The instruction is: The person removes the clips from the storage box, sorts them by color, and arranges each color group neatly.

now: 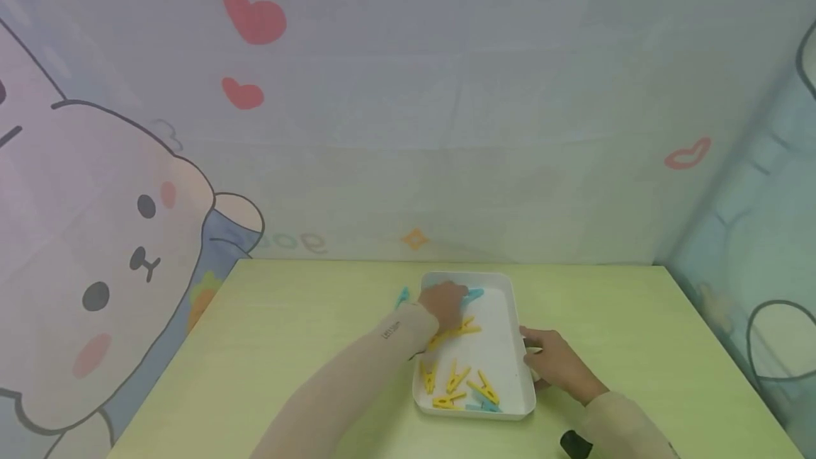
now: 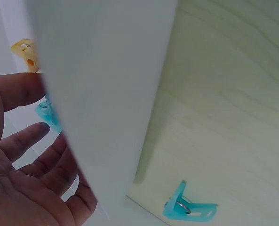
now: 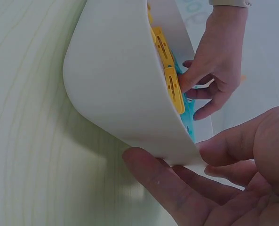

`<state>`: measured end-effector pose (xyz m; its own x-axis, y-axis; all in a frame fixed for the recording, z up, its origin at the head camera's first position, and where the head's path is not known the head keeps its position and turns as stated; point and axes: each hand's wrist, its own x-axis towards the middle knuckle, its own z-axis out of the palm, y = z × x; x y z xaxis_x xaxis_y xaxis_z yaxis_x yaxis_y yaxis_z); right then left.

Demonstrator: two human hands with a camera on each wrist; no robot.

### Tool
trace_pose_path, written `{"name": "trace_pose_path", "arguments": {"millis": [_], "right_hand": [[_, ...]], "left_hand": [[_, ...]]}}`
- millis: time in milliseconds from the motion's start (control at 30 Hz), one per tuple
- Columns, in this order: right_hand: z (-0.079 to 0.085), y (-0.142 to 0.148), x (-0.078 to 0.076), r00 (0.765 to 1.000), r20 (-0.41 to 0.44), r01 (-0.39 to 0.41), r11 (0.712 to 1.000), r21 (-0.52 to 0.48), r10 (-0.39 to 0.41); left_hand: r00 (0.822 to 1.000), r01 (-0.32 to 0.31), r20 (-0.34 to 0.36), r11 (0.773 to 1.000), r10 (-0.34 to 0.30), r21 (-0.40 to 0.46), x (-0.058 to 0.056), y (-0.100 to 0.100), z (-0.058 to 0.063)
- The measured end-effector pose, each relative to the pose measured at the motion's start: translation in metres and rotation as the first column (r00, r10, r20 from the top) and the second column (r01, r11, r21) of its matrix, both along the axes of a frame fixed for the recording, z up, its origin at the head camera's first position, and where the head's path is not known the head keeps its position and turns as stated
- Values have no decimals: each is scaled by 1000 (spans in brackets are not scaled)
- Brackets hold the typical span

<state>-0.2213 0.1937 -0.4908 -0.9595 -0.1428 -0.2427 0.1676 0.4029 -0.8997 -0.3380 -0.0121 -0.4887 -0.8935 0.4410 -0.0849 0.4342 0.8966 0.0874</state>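
Observation:
A white shallow tray (image 1: pixel 503 346) holds several yellow clothespins (image 1: pixel 485 388) and a few light-blue ones. Over its far left part reaches my left hand (image 1: pixel 444 301), beside a blue clothespin (image 1: pixel 474 295). In the left wrist view, the fingers and thumb of that hand (image 2: pixel 31 174) are spread apart, and the tray wall partly hides them. My right hand (image 1: pixel 561 361) grips the tray's right side, its thumb (image 3: pixel 233 141) at the rim and its fingers against the outer wall. Yellow clothespins (image 3: pixel 173 89) show over the rim in the right wrist view.
One blue clothespin (image 2: pixel 188 205) lies on the table outside the tray, to its left. A small black object (image 1: pixel 576 444) is beside the right sleeve at the front. The pale green tabletop (image 1: pixel 306 331) ends at a printed cloth backdrop (image 1: pixel 478 161).

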Motion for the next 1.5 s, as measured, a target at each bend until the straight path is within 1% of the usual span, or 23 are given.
{"name": "trace_pose_path", "arguments": {"millis": [67, 167, 267, 333, 433, 500, 600, 667, 767, 867, 900, 967, 1067, 1167, 1233, 1367, 1467, 1500], "right_hand": [[0, 0, 0, 1000, 0, 0, 1000, 0, 0], [1, 0, 0, 1000, 0, 0, 1000, 7, 0], [4, 0, -1, 1000, -1, 0, 1000, 19, 0], [4, 1, -2, 1000, -2, -4, 1000, 29, 4], [4, 2, -4, 1000, 2, -5, 999, 44, 5], [4, 3, -4, 1000, 4, -5, 999, 49, 5], [5, 4, -5, 1000, 3, -10, 999, 48, 10], [5, 4, -5, 1000, -1, -15, 999, 42, 15], [7, 5, -3, 1000, -2, -15, 1000, 27, 15], [7, 5, -3, 1000, 0, -14, 1000, 18, 14], [7, 5, -3, 1000, -1, -14, 1000, 16, 14], [5, 5, -4, 1000, -2, -10, 1000, 16, 10], [3, 5, -5, 1000, -6, -9, 1000, 23, 9], [2, 6, -6, 1000, -7, -16, 999, 28, 16], [2, 6, -7, 1000, -6, -18, 999, 28, 18], [1, 6, -8, 1000, 2, -20, 1000, 15, 20], [0, 5, -9, 1000, 9, -17, 1000, 5, 17], [0, 5, -9, 1000, 7, -18, 1000, 7, 18]], "left_hand": [[1000, 2, -1, 1000, -2, 4, 1, 0, 0], [1000, -9, 8, 999, 9, 43, 0, -2, 0], [1000, -12, 20, 995, 10, 104, -2, -4, 3], [1000, -2, 21, 990, -1, 143, -2, -7, 8], [999, 32, 18, 981, -36, 191, -3, -14, 18], [999, 46, 0, 976, -47, 215, -3, -19, 24], [999, 42, -22, 962, -38, 271, -3, -26, 34], [999, 34, -46, 946, -20, 321, -3, -31, 39], [995, 38, -98, 919, 1, 392, -2, -39, 47], [987, 47, -161, 898, 27, 438, -4, -50, 51], [982, 47, -185, 892, 41, 449, -5, -53, 51], [971, 43, -230, 890, 71, 453, -8, -61, 50], [949, 16, -284, 884, 134, 468, -14, -73, 45], [932, -23, -305, 874, 194, 486, -19, -85, 39], [925, -56, -305, 874, 228, 483, -21, -93, 35], [924, -110, -282, 884, 259, 455, -23, -108, 27], [932, -149, -239, 889, 273, 432, -24, -117, 21], [935, -159, -224, 888, 276, 432, -24, -119, 19]]}}
